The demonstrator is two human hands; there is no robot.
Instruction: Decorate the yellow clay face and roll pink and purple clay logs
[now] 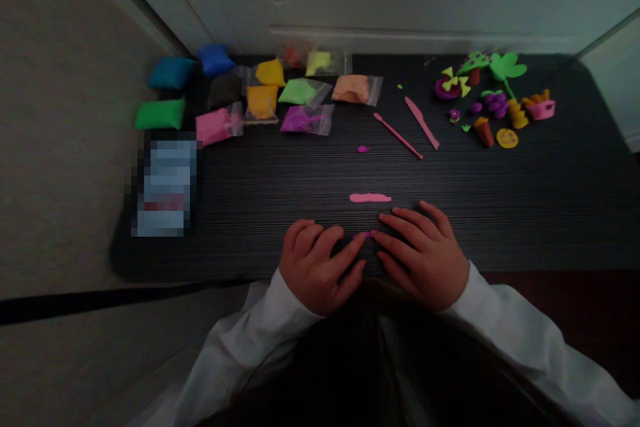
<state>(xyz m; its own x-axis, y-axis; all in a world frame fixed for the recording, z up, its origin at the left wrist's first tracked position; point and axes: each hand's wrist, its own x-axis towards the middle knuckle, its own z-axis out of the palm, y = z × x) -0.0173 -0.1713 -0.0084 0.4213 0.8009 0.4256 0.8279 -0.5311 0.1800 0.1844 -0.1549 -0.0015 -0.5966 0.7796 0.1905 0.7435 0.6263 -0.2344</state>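
A small purple piece of modelling clay (369, 234) lies on the dark table near its front edge. The index fingertip of my left hand (320, 265) rests on it, while the other fingers are loosely bent and the thumb is apart. From the other side my right hand (425, 253) reaches its index fingertip to the clay's right end, its fingers spread over the table. Just beyond the fingertips is a flattened pink clay strip (370, 198). Farther back lies a small purple clay drop (363, 149).
Bagged clay in several colours, including a purple packet (297, 119), covers the back left. A blurred phone-like object (167, 187) lies at left. Behind my right hand are a pink stick tool (399, 136) and a pink plastic knife (421, 123). Finished clay figures (496, 104) stand at back right.
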